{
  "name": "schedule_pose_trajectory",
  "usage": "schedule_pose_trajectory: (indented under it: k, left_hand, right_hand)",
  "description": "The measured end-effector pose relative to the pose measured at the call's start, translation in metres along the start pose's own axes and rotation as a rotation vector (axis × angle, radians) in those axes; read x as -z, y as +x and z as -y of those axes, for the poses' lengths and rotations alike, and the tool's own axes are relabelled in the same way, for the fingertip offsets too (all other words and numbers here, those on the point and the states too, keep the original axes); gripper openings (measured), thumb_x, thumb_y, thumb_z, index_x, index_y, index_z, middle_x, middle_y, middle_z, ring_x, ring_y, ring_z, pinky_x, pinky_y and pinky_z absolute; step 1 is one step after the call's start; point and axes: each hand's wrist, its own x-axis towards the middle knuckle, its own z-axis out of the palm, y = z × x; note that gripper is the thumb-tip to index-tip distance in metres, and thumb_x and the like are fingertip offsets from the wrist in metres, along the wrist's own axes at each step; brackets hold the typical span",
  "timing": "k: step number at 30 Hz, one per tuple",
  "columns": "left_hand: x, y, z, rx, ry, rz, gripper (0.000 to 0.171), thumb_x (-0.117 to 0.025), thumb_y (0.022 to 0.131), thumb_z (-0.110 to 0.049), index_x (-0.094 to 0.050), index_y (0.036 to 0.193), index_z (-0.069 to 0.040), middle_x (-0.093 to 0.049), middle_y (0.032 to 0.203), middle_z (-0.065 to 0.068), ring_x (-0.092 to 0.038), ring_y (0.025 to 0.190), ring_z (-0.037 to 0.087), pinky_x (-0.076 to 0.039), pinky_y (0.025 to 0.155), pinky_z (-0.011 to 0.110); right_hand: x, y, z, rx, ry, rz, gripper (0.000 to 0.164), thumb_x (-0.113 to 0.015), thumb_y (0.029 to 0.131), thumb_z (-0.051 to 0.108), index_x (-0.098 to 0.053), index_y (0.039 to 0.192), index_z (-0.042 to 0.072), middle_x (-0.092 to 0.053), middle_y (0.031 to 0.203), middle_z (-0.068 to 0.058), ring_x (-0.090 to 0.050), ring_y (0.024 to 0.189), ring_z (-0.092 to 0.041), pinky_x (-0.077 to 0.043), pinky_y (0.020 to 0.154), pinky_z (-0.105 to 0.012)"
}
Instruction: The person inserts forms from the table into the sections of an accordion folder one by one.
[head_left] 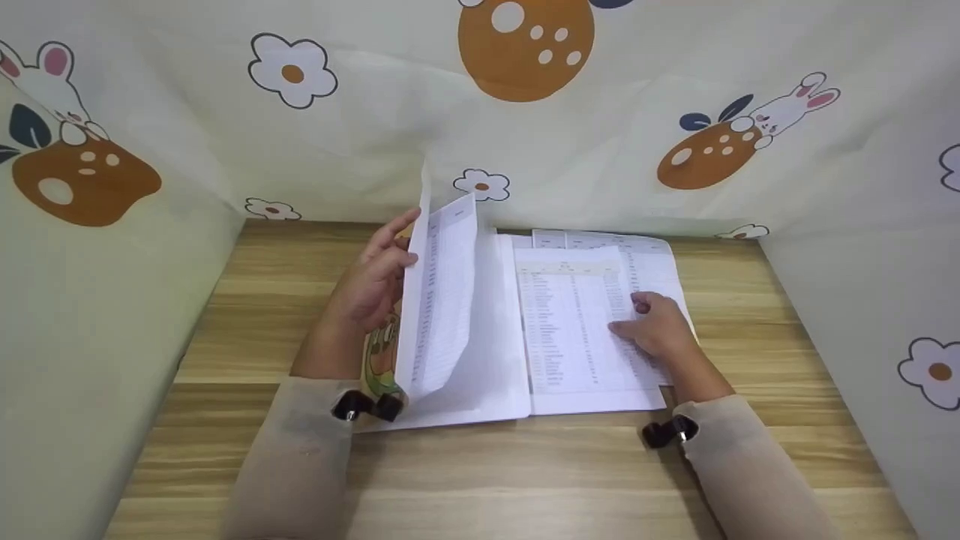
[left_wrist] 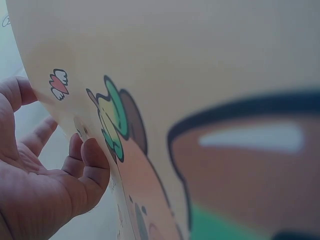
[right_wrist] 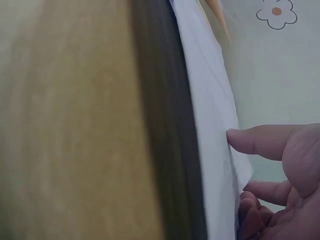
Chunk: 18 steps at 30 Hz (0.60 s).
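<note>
A booklet with printed pages [head_left: 570, 322] lies spread on the wooden table. Its left cover [left_wrist: 150, 50], drawn with cartoon figures on the outside, stands raised almost upright. My left hand [head_left: 371, 281] holds this cover by its edge, the curled fingers against the cartoon side in the left wrist view. Beside the cover, a loose printed page [head_left: 450, 292] also stands up, leaning right. On the right side, my right hand [head_left: 660, 326] pinches the right edge of a printed sheet, thumb on top; in the right wrist view the fingertips [right_wrist: 240, 140] meet the white paper.
More printed sheets [head_left: 652, 262] stick out behind the top sheet at the back right. Wood-grain tabletop [head_left: 487, 480] shows in front of the booklet. A cream cloth wall [head_left: 375, 135] with rabbits, fruit and flowers rises close behind and on both sides.
</note>
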Motion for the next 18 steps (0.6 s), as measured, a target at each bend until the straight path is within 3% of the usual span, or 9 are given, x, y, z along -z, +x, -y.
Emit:
schedule_pose_trajectory:
  k: [8,18]
  left_hand:
    - [0.001,0.000,0.000,0.001,-0.001,-0.006,0.070,-0.048,0.097,0.000,-0.041,0.164,-0.020,-0.058,0.128,0.011,-0.063,0.116,0.034,-0.058,0.079,0.032]
    - [0.000,0.000,0.000,0.007,0.002,-0.005,0.070,-0.048,0.097,-0.001,-0.040,0.164,-0.020,-0.058,0.127,0.010,-0.063,0.116,0.034,-0.058,0.081,0.032]
  right_hand:
    - [0.005,-0.003,0.001,-0.037,0.063,-0.019,0.066,-0.075,0.096,0.020,-0.047,0.153,0.003,-0.059,0.142,-0.024,-0.061,0.120,-0.036,-0.056,0.093,-0.042]
    - [0.018,-0.003,-0.002,-0.017,0.095,-0.056,0.043,-0.064,0.101,0.019,-0.064,0.142,0.002,-0.068,0.129,-0.019,-0.063,0.109,-0.025,-0.051,0.084,-0.025]
